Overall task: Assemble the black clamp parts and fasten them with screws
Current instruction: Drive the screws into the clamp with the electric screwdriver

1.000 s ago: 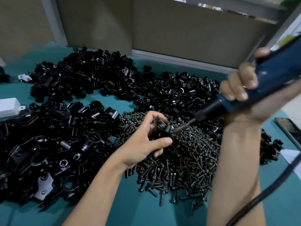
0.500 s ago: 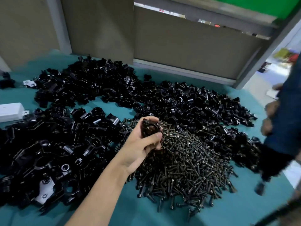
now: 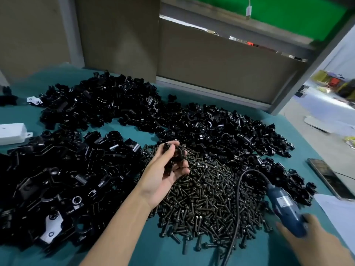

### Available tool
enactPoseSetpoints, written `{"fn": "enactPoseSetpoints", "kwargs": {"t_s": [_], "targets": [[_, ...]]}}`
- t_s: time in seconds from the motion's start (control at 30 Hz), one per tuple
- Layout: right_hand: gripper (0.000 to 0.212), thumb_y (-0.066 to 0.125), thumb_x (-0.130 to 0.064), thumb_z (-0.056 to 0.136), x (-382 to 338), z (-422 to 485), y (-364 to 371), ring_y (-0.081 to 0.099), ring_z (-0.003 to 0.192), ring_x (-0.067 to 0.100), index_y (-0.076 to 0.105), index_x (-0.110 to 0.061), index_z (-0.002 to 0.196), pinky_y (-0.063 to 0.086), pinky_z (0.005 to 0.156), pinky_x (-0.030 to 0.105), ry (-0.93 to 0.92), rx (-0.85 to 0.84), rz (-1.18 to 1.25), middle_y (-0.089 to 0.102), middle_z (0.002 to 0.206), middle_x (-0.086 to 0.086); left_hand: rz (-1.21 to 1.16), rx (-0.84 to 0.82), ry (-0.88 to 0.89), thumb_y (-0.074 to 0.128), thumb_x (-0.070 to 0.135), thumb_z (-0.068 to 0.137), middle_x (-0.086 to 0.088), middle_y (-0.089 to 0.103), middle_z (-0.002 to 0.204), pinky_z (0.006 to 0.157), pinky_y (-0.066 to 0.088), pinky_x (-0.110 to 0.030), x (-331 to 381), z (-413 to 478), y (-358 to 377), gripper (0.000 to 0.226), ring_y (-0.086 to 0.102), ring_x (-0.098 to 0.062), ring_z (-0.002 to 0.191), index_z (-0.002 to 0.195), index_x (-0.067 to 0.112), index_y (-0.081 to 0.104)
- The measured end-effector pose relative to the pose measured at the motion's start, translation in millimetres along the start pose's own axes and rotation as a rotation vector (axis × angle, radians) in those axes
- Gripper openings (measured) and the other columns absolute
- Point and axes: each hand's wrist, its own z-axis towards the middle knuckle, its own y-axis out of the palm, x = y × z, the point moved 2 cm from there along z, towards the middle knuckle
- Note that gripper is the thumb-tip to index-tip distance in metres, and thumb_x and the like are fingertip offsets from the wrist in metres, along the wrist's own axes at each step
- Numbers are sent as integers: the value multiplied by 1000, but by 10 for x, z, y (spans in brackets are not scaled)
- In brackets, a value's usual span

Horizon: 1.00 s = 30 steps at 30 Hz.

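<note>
left hand [image 3: 165, 175] pinches a black clamp [image 3: 173, 152] over the screws [image 3: 207, 198]; right hand [image 3: 311, 239] grips the screwdriver [image 3: 282, 204], whose cord [image 3: 237, 200] could snag and scatter them

Saw only part of the clamp [image 3: 177, 153], the rest covered by the curled fingers of the left hand [image 3: 163, 181]; could not tell whether 1 piece or 2. Found the right hand [image 3: 311, 240] blurred and cut by the bottom edge, its grip covering the bit end of the blue screwdriver [image 3: 284, 206]. Saw the white box [image 3: 11, 131] cut by the left edge, the phone [image 3: 326, 177] and paper [image 3: 343, 214] by the right.
</note>
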Motion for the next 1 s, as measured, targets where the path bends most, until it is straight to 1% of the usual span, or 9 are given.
{"fn": "enactPoseSetpoints", "kwargs": {"t_s": [0.1,0.17,0.27,0.33,0.43,0.63,0.8,0.9,1.0], "targets": [[77,64,-61,81,-271,-127,-62,64,93,33,39,-22,142,54,79,41,-12,117,-78,65,115,13,78,12,34,58,33,89,-14,64,102,72,58,-32,-10,15,-39,34,68,-21,78,115,13,67],[78,55,-68,80,-603,-311,-53,61,111,29,38,-29,145,54,83,43,-204,273,-32,55,138,4,124,-17,41,55,35,90,-12,65,97,71,57,-31,-19,19,-42,32,66,-20,76,112,14,66],[72,49,-69,80,-1280,-539,45,60,98,-3,45,-35,142,55,85,28,-616,115,387,55,130,-18,271,-95,41,55,41,93,-6,65,90,65,54,-28,-12,-16,13,30,61,-17,73,108,16,64],[49,60,-57,88,-1677,-582,195,62,78,-4,48,-44,134,50,70,14,-748,-160,622,62,112,-25,381,-137,50,57,48,93,-4,66,92,66,51,-26,-21,-37,38,34,60,-16,77,109,18,61],[26,65,-32,96,-2041,-609,315,67,74,3,60,-36,121,52,66,18,-809,-231,821,72,87,-14,450,-126,105,51,45,95,-1,70,105,74,52,-25,-23,-35,38,29,64,-15,92,110,23,61],[12,63,-20,97,-1961,-554,348,64,74,4,71,-19,107,49,66,24,-774,-219,1005,69,80,-11,496,-172,95,51,45,93,-3,68,102,64,51,-23,13,-31,41,29,63,-11,81,113,27,61],[18,58,-19,97,-1329,-288,97,65,71,3,70,-31,104,52,66,14,-570,-87,1103,73,84,-9,429,-130,115,54,43,88,-9,53,132,68,53,-30,41,-6,24,50,64,-17,85,134,22,50],[15,56,-24,100,-510,75,-156,68,68,4,71,-23,104,55,66,17,-296,227,929,74,84,-3,349,-25,187,52,41,89,-3,59,123,69,52,-30,135,21,-47,44,64,-16,85,128,20,54],[28,50,-23,103,344,503,-234,70,84,34,67,0,104,48,95,48,24,268,442,72,93,21,301,19,214,53,39,89,0,63,117,70,52,-29,171,37,-93,38,64,-15,85,122,20,59]]}}
